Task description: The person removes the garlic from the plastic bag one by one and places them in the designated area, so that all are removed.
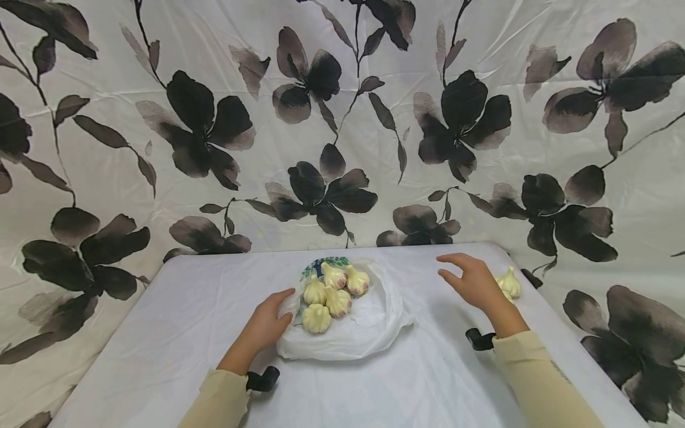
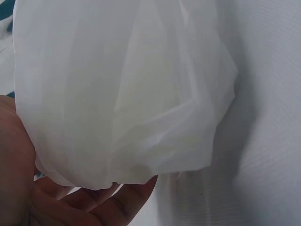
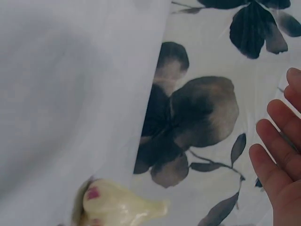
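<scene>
A white plastic bag (image 1: 369, 339) with a printed green pattern lies spread open on the table. Several pale garlic bulbs (image 1: 338, 302) with purplish marks sit together in its mouth. At the bag's left edge, my left hand (image 1: 266, 320) holds the rim. The left wrist view has the bag (image 2: 122, 94) filling most of it, the fingers (image 2: 124, 202) partly hidden behind the plastic. My right hand (image 1: 476, 285) hovers apart from the bag, fingers spread and holding nothing. Beside it, near the table's right edge, lie loose garlic bulbs (image 1: 508, 282); one bulb (image 3: 120, 205) shows in the right wrist view.
A white cloth covers the table (image 1: 160, 339). Behind it hangs a pale sheet (image 1: 374, 178) with dark flowers, and the same print appears past the right edge. Black wrist bands (image 1: 263, 378) sit at both sleeves.
</scene>
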A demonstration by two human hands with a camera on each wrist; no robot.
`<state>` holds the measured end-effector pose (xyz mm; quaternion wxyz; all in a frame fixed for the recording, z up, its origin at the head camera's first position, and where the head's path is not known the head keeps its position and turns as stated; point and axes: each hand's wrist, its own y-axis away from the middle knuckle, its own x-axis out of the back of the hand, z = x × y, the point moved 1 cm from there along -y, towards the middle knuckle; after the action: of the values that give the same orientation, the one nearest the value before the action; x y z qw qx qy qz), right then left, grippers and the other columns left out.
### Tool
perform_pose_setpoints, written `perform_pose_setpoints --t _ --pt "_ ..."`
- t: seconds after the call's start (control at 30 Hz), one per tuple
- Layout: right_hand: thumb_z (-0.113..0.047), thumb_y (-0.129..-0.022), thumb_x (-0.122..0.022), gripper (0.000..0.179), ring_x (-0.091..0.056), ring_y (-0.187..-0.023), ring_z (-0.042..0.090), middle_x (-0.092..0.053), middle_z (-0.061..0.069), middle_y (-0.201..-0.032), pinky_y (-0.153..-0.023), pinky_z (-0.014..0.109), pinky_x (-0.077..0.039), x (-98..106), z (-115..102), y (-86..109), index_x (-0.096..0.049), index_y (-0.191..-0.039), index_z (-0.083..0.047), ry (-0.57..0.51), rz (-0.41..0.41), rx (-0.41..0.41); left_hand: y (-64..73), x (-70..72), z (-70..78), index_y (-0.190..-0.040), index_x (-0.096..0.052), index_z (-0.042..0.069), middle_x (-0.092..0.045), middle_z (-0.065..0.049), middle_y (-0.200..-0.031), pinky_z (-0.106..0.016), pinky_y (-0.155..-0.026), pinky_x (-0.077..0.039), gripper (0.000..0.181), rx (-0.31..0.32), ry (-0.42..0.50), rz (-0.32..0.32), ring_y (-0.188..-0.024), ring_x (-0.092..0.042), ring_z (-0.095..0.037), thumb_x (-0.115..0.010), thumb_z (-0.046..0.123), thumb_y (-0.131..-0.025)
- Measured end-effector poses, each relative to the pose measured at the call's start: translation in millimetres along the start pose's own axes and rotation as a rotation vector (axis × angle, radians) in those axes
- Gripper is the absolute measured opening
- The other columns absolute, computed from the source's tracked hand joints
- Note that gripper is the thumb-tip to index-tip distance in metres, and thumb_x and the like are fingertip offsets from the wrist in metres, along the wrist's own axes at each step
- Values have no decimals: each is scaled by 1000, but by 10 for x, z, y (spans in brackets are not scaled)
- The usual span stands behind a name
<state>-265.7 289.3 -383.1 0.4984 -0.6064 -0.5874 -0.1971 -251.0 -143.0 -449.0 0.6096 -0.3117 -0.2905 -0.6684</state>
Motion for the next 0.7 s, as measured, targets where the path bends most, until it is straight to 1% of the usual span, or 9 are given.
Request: perform_pose_setpoints --t 0.2,0.5,0.7 --pt "-23 -93 -64 35 -56 -123 37 -62 14 -130 -101 55 -46 -79 -158 -86 -64 -126 -11 -13 -8 47 10 -1 10 -147 -40 11 -41 -19 -151 -59 -113 -32 57 -12 -2 7 -141 -35 -41 -56 15 -93" --pt "-21 -91 -67 34 -59 -120 35 -65 13 -127 -100 53 -47 -184 -356 -182 -65 -124 -10 -53 -12 127 39 -12 32 -147 -41 11 -41 -20 -150 -60 -112 -33 59 -4 -4 9 -140 -36 -42 -59 16 -91" --pt "-22 -91 -66 34 -59 -121 33 -64 12 -127 -101 52 -47 -241 -474 -229 -66 -124 -12 -69 -32 143 48 -37 33 -147 -41 11 -41 -19 -150 -60 -112 -32 60 10 6 8 -140 -36 -42 -60 16 -91"
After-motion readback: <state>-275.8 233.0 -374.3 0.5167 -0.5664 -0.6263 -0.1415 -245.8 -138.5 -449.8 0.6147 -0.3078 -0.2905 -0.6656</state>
